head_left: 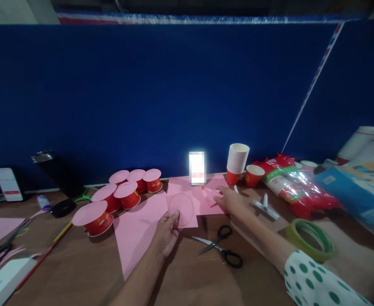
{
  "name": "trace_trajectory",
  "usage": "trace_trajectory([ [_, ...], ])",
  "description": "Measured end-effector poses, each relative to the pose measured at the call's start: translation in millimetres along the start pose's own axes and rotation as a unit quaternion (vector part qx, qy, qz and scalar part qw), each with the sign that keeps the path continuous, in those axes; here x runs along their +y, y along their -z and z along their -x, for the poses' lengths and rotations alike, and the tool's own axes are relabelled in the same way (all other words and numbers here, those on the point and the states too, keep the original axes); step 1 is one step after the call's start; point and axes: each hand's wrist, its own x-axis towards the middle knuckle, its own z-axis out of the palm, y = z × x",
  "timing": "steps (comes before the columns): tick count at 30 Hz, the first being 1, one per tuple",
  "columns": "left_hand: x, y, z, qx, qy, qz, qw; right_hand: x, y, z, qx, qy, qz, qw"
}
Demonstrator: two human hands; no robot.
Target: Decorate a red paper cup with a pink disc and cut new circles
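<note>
My left hand (167, 231) is closed on a piece of pink paper (188, 219) with a circle drawn on it, the thumb lying on top near the circle's lower edge. Farther right, my right hand (229, 199) reaches over the pink sheets, its fingertips around a pink paper scrap (209, 196). Under both lie larger pink sheets (134, 238). Black-handled scissors (215, 245) rest with blades parted on the table between my forearms. Left of my left hand, several red paper cups (99, 225) each have a pink paper disc (89, 213) on top.
A lit phone (197, 168) stands against the blue partition (174, 93). To the right are stacked paper cups (237, 161), a single cup (254, 175), white glue sticks (265, 208), a red plastic package (288, 182) and green tape (310, 240). A black tumbler (57, 174) stands left.
</note>
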Motion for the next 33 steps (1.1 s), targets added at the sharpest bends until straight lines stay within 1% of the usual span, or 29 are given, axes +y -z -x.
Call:
trace_trajectory([
  [4,1,-1,2,0.003,0.002,-0.006,1.0,13,22,14,0.045,0.003,0.018,0.999],
  [8,1,-2,2,0.006,0.003,-0.009,1.0,37,40,25,0.091,-0.011,0.07,0.993],
  [12,1,-1,1,0.005,0.004,-0.01,1.0,54,43,34,0.097,-0.025,0.122,0.987],
  [15,0,0,1,0.003,0.004,-0.012,1.0,51,38,45,0.094,-0.009,0.136,0.986],
  [17,0,0,0,0.0,0.004,-0.014,1.0,41,36,58,0.067,0.031,0.107,0.991],
  [19,-1,0,0,-0.002,0.001,-0.017,1.0,27,36,73,-0.014,0.107,0.023,0.994],
  [20,-2,1,0,-0.003,-0.001,-0.018,1.0,20,37,81,-0.067,0.159,-0.015,0.985],
  [21,-2,1,-1,-0.004,-0.003,-0.019,1.0,14,38,89,-0.108,0.2,-0.039,0.973],
  [23,-3,1,-1,-0.006,-0.006,-0.021,1.0,5,39,100,-0.14,0.241,-0.056,0.959],
  [26,-3,0,0,-0.008,-0.008,-0.023,1.0,1,38,104,-0.143,0.242,-0.046,0.959],
  [33,-2,0,1,-0.014,-0.012,-0.026,0.999,5,35,99,-0.149,0.207,-0.045,0.966],
])
